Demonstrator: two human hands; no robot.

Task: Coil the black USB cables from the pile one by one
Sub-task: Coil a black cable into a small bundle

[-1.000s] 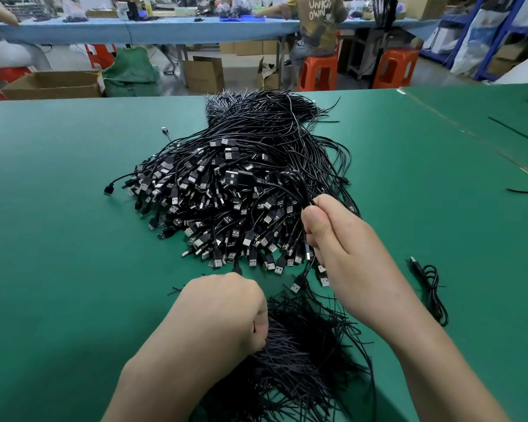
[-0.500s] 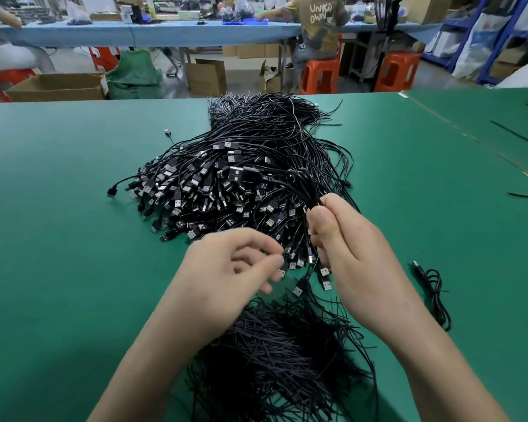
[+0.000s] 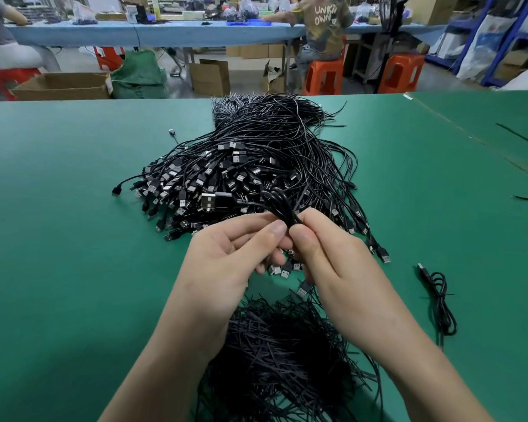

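Nearest, a loose heap of thin black strands is spread on the green table surface, partly covered by both forearms. To the right, well apart from it, one coiled cable is laid flat on the mat. Above the heap, the left hand and the right hand are brought together, thumb tips just beside each other. The held cable is pinched between the thumb and curled fingers of the right hand; the left thumb and forefinger are closed on the same bundle from the other side. Several small glossy loops are seen standing up from the grip, and a short length ending in a USB plug is extended to the left. Behind the hands, the pile of black cables is heaped mid-table, plugs fanned toward the viewer and bare tails toward the far edge. Beyond the table, a cardboard box, a green sack, orange stools and a long blue bench with a seated person are visible.
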